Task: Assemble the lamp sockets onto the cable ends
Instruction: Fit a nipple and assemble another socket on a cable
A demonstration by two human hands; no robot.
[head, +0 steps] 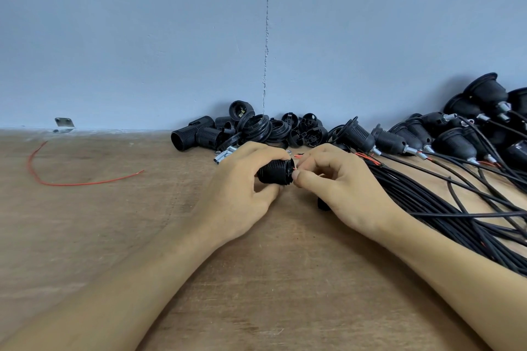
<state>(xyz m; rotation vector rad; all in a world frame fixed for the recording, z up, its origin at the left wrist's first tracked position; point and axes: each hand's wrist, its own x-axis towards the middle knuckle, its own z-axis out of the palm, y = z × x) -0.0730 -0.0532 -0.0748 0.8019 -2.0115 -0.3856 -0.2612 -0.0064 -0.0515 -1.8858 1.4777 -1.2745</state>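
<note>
My left hand (pixel 242 188) grips a black threaded lamp socket (pixel 275 171) just above the wooden table (pixel 142 236), thumb below and fingers over the top. My right hand (pixel 339 188) pinches a thin red wire end (pixel 294 169) at the socket's right end. A black part (pixel 323 204) peeks out under the right palm; its shape is hidden. A bundle of black cables (pixel 445 202) runs from the right hand off to the right.
A pile of loose black socket parts and rings (pixel 251 129) lies against the blue wall, with small metal tubes (pixel 224 155) beside it. Several sockets with cables attached (pixel 439 134) lie at the right. A loose red wire (pixel 71 182) and a metal bracket (pixel 64 124) sit at the left.
</note>
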